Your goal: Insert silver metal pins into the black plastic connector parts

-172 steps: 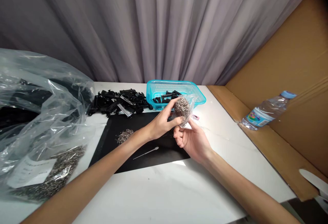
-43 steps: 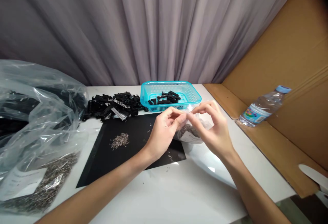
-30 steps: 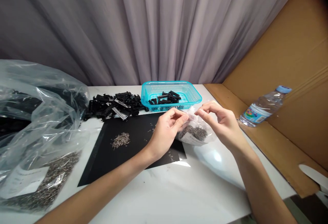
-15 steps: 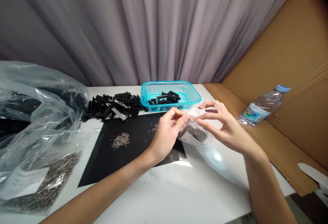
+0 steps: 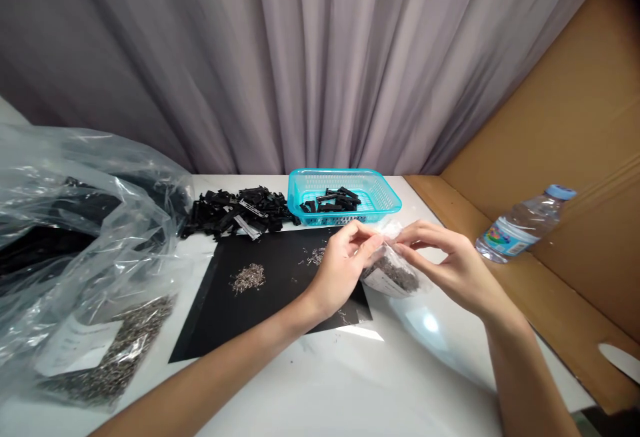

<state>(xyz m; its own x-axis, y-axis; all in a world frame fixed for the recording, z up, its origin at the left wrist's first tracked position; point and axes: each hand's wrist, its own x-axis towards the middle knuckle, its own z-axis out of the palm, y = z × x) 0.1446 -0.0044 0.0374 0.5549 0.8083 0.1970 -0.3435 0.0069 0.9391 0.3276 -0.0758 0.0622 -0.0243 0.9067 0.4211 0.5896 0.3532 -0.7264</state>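
Clear plastic of the small bag (image 5: 393,276) sits pinched between the thumb and fingertips of the left hand (image 5: 347,262), and I see the tips of the right hand (image 5: 457,265) drawn together on the same bunched mouth from the other side. The filled part lies just below both sets of fingertips, its long axis slanting down to the right; the left hand is nearer, its thumb at the upper left edge. Whether the bag rests on the table (image 5: 345,384), I can't tell. Farther left, metal pieces (image 5: 249,278) are heaped on the black mat (image 5: 225,327); beyond stands the blue basket (image 5: 393,204). Half a second ago, the right fingers were spread; now they meet, while the left pinch looks unchanged.
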